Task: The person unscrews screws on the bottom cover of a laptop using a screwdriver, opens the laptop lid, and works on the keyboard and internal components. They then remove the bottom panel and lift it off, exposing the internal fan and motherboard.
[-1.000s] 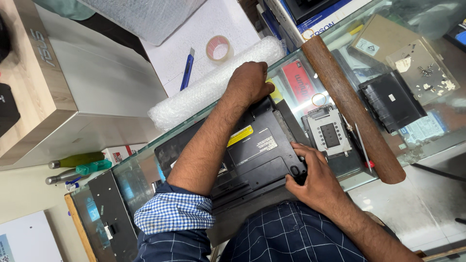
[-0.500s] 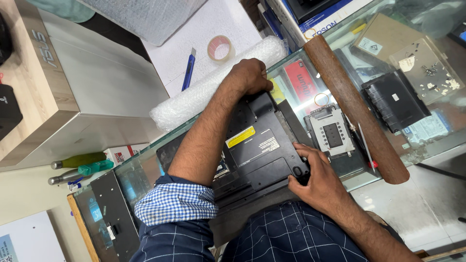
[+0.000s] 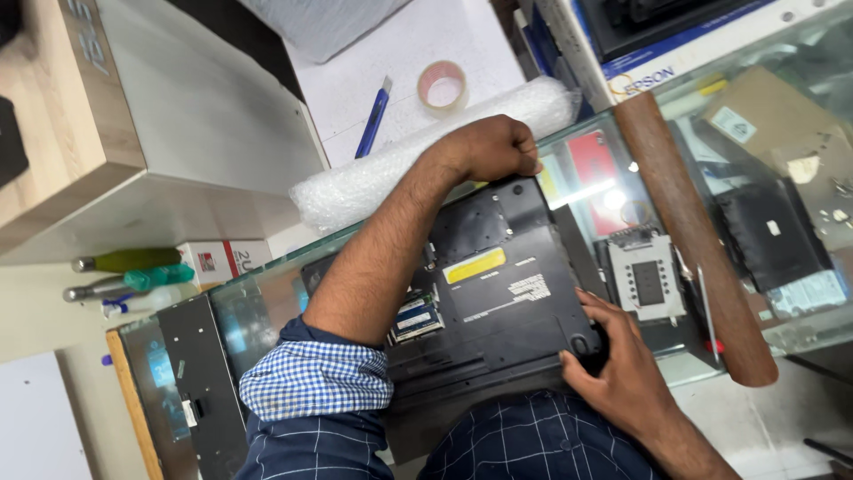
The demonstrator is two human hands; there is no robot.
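— Where does the view sit?
— On the person's head, looking steeply down, close over the glass counter (image 3: 267, 293) — the upturned laptop (image 3: 506, 293) fills the middle.
— Any tilt?
— Yes, rolled: the counter edge runs diagonally across. There is only this one view, nothing shared.

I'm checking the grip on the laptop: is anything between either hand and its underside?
Nothing visible. The left hand rests as a fist on the far edge of the upturned black laptop, and the right hand presses directly on its near corner. The bubble wrap roll lies beyond, apart.
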